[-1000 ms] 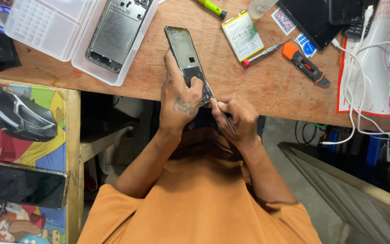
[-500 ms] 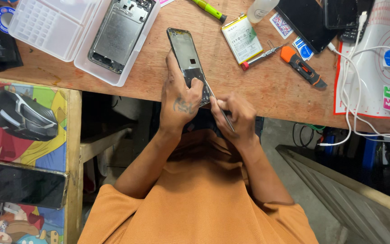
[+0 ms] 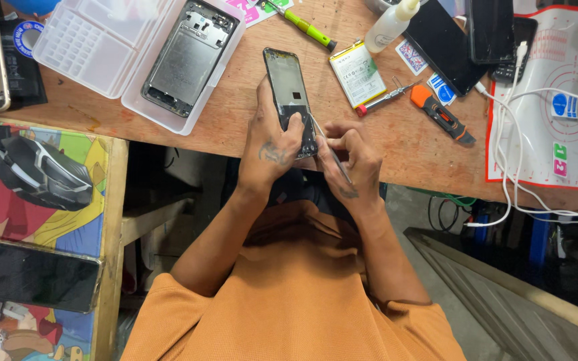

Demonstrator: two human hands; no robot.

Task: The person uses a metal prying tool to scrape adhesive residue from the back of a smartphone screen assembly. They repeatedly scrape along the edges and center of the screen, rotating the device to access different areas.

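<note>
Setting: a wooden bench (image 3: 235, 127) crowded with phone parts, seen from above the worker's orange shirt (image 3: 296, 294).
Phone: a dark opened phone (image 3: 287, 93) lies near the bench's front edge, its lower end under the hands.
Left hand: the left hand (image 3: 272, 144) clasps the phone's lower end, thumb pressed on its face.
Right hand: the right hand (image 3: 349, 157) is pinched around thin tweezers (image 3: 329, 150), whose tip meets the phone's lower corner.
Tray: a clear plastic tray (image 3: 88, 47) sits to the left, a grey phone frame (image 3: 188, 57) lying in its open lid.
Nearby: a battery (image 3: 357, 73), an orange knife (image 3: 439, 113), a green screwdriver (image 3: 306, 28) and a white bottle (image 3: 389, 27) lie to the right.
Far right: a white cable (image 3: 523, 134) loops over a pale mat (image 3: 570, 154).
</note>
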